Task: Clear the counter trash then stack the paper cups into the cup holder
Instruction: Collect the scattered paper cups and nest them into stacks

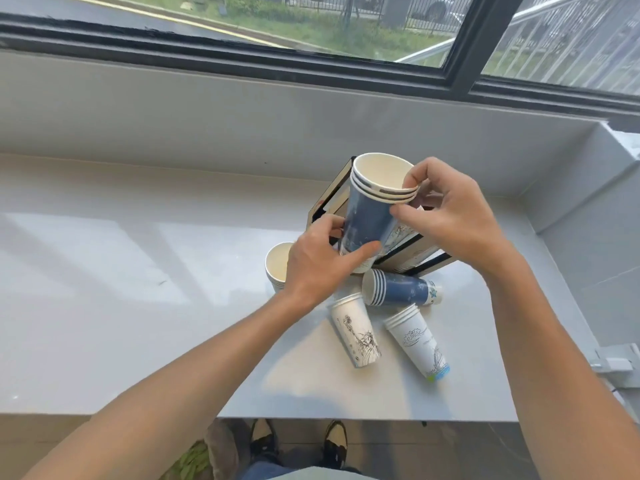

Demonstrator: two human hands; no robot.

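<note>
Both hands hold a nested stack of blue paper cups [370, 216] upright above the counter. My left hand [322, 268] grips its lower body; my right hand [450, 216] pinches the rims at the top. Directly behind the stack stands the black-edged wooden cup holder [420, 258], with white cups partly visible inside it. On the counter lie a blue cup stack on its side [398, 287], a white cup with a statue drawing [356, 330] and a white cup stack with blue-green print [420, 341]. An upright stack of white cups [277, 268] is half hidden by my left hand.
The grey counter [121, 271] runs left, with a raised ledge and a window behind. A grey wall closes the right side, with a metal bracket [616, 363] low on it. The counter's front edge is near me; my shoes [334, 441] show below it.
</note>
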